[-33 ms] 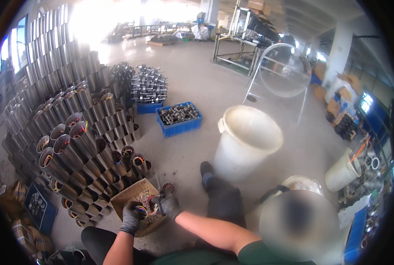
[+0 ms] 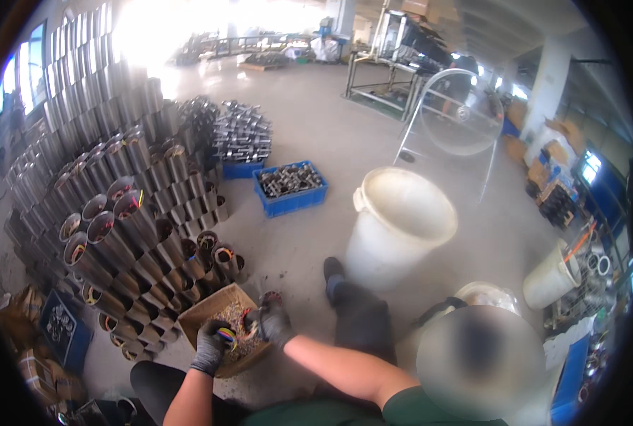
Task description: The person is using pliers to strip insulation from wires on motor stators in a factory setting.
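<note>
My left hand (image 2: 209, 348), in a grey glove, is closed around a bundle of coloured wires (image 2: 227, 335) with yellow and blue strands. My right hand (image 2: 277, 325), also gloved, is curled at the right edge of an open cardboard box (image 2: 194, 319). Its fingertips are partly hidden, and what they grip cannot be made out. A small dark reddish round piece (image 2: 271, 297) shows just beyond the right hand. Loose scraps (image 2: 233, 312) of mixed colours lie in the box, below both hands.
Stacked metal tubes (image 2: 110, 241), several with coloured wires inside, rise at the left. Beyond them, a blue crate (image 2: 291, 206) holds metal parts. A large white bin (image 2: 373, 248) stands ahead to the right of my foot (image 2: 333, 268). A blurred round shape (image 2: 481, 362) covers the lower right.
The view has shifted very slightly. My right hand has moved a little away from me at the box's edge; my left hand still holds the coloured wires.
</note>
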Available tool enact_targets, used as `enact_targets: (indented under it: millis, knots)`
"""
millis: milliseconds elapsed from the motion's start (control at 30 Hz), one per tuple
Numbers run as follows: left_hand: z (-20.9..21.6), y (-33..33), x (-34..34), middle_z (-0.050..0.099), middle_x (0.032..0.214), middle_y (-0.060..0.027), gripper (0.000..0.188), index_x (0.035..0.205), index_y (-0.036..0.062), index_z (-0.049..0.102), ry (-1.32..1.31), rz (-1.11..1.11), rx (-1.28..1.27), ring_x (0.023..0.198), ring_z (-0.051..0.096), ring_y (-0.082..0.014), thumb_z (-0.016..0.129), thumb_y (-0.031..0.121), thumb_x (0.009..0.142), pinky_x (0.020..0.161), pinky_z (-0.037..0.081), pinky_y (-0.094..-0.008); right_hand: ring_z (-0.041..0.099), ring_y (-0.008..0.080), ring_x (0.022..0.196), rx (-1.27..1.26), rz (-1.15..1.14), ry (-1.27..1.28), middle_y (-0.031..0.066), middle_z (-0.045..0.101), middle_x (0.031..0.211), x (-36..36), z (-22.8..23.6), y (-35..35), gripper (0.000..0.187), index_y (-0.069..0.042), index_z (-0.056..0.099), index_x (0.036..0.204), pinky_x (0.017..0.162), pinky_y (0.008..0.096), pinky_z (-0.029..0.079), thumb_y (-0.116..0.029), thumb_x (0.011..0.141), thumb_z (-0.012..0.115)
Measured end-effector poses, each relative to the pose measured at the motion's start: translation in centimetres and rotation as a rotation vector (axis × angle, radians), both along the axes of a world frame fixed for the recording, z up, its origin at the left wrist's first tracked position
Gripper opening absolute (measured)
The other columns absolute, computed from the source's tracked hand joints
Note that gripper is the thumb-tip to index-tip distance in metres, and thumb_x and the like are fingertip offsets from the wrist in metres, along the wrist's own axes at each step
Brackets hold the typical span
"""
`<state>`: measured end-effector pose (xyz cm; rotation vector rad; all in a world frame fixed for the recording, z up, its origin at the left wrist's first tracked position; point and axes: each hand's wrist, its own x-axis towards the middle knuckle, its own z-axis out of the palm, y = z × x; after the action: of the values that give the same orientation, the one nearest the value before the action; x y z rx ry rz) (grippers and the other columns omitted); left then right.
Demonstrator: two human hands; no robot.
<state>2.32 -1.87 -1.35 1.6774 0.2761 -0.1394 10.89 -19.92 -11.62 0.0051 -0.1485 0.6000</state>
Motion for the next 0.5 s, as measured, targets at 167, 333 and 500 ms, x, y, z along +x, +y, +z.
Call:
enact_targets:
  millis: [167, 333, 500]
  knots:
    - [3.0, 1.5, -1.5, 0.061, 0.079, -0.0024, 0.015, 0.096, 0.0001, 0.066, 0.019, -0.341, -0.281, 0.071, 0.056, -0.0108, 0.059, 0.01, 0.087, 0.064, 0.047, -0.0265, 0.062, 0.031, 0.098, -0.547, 0.234, 0.283, 0.0166, 0.063, 0.113, 1.5, -0.6, -2.5, 0.049, 0.001, 0.057, 0.12, 0.091, 0.0436, 0.05, -0.04, 0.095, 0.051]
    - [4.1, 1.4, -2.0, 0.057, 0.075, -0.0008, 0.02, 0.094, 0.0009, 0.062, 0.108, -0.435, -0.103, 0.068, 0.055, -0.0095, 0.056, 0.021, 0.094, 0.06, 0.045, -0.0242, 0.058, 0.0283, 0.098, -1.097, 0.212, 0.048, 0.0149, 0.057, 0.113, -0.5, 0.1, -3.0, 0.048, 0.002, 0.047, 0.128, 0.092, 0.0458, 0.049, -0.03, 0.095, 0.056]
    - [3.5, 1.0, -2.3, 0.059, 0.075, -0.0003, 0.021, 0.094, 0.0064, 0.06, 0.108, -0.129, -0.381, 0.066, 0.056, -0.0094, 0.057, 0.027, 0.096, 0.058, 0.045, -0.0242, 0.056, 0.017, 0.056, -1.589, 0.141, -0.121, 0.0065, 0.062, 0.078, -2.1, 2.1, -2.3, 0.033, -0.007, 0.054, 0.112, 0.047, 0.032, 0.044, -0.011, 0.083, 0.071]
